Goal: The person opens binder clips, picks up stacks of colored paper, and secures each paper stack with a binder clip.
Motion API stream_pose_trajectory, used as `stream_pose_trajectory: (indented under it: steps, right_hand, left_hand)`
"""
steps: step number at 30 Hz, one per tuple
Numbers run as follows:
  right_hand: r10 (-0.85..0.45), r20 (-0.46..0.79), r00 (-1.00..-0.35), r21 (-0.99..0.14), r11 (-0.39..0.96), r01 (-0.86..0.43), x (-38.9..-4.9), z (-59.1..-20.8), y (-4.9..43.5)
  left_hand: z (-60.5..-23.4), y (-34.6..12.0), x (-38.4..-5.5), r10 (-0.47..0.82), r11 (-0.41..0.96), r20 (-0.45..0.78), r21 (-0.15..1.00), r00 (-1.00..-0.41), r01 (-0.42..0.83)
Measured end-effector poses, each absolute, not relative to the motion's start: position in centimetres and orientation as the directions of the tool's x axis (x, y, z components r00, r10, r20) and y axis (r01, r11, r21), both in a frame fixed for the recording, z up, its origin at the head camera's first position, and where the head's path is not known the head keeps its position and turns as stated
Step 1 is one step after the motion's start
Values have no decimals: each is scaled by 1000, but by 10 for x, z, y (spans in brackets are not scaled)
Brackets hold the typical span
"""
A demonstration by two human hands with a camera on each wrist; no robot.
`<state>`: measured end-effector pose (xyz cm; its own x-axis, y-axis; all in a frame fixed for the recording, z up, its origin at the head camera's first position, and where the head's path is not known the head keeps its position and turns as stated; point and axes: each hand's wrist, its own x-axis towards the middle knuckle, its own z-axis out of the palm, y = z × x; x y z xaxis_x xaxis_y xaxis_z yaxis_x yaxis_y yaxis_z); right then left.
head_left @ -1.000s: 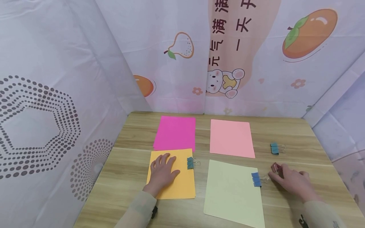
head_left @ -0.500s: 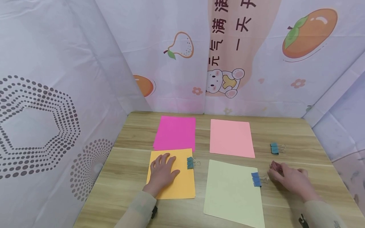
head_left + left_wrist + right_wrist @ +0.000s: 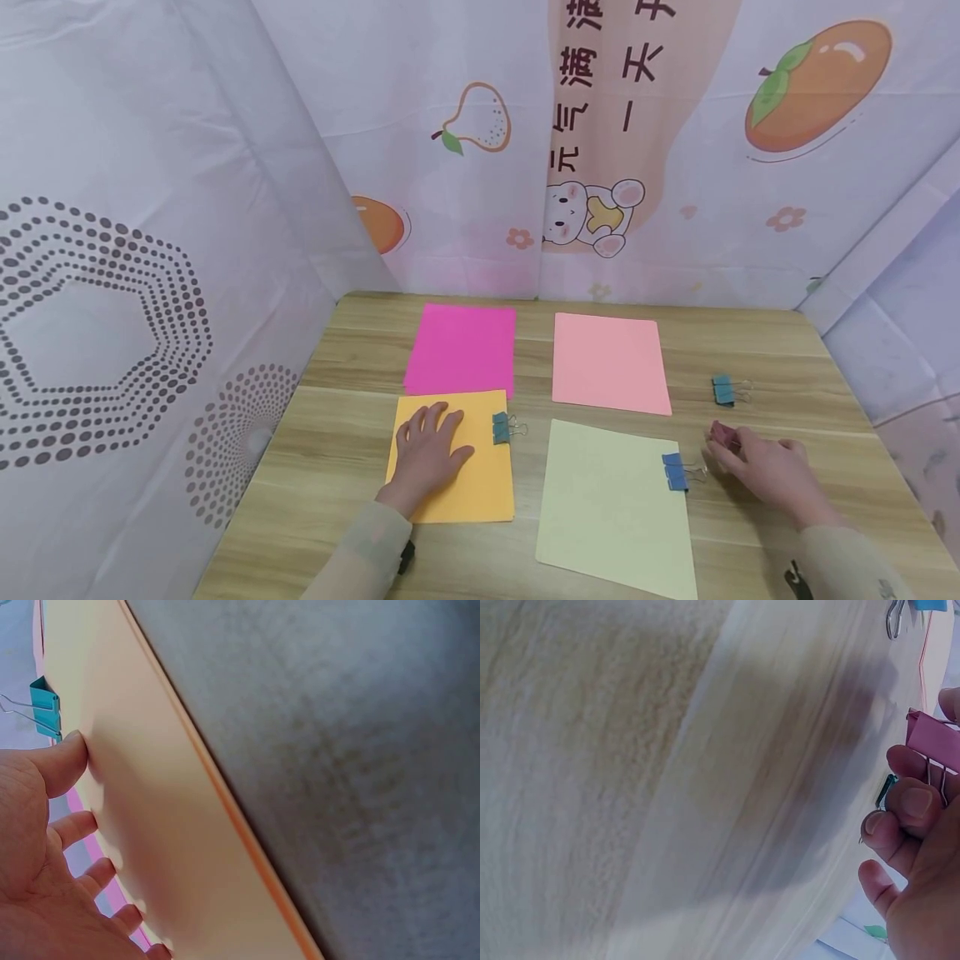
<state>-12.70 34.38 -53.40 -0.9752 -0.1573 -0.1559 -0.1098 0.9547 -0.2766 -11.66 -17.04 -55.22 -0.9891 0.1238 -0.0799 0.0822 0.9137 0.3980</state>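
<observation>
My left hand (image 3: 427, 450) rests with spread fingers on a stack of orange paper (image 3: 480, 492). A teal binder clip (image 3: 501, 427) grips that stack's right edge, its wire handles pointing right; the left wrist view shows the clip (image 3: 46, 709) just beyond my thumb. On the right, my right hand (image 3: 772, 475) pinches a pink binder clip (image 3: 724, 435) between thumb and fingers. In the right wrist view the pink clip (image 3: 934, 741) has its wire handles lying against my fingers. Left of this hand, a blue binder clip (image 3: 675, 472) sits on the right edge of pale green paper (image 3: 615, 508).
A loose teal binder clip (image 3: 723, 391) lies on the wooden table (image 3: 795, 358) behind my right hand. Toward the back are magenta paper (image 3: 462, 348) at left and pink paper (image 3: 610, 362) at right. A printed curtain (image 3: 465, 208) hangs behind the table.
The pink binder clip has turned slightly in my right hand's fingers, now showing more of its flat side. My left hand and the papers stay in place.
</observation>
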Motion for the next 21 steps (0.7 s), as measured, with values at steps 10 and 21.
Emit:
stream_pose_trajectory:
  steps: [10, 21]
  right_hand:
    - [-181, -84, -980, -266, 952, -153, -128, -535, 340]
    - [-202, -58, -978, -263, 948, -180, -128, -531, 336]
  left_hand:
    - [-554, -171, -118, 116, 919, -88, 388, -989, 73]
    - [-554, -171, -118, 125, 914, -70, 396, -990, 87]
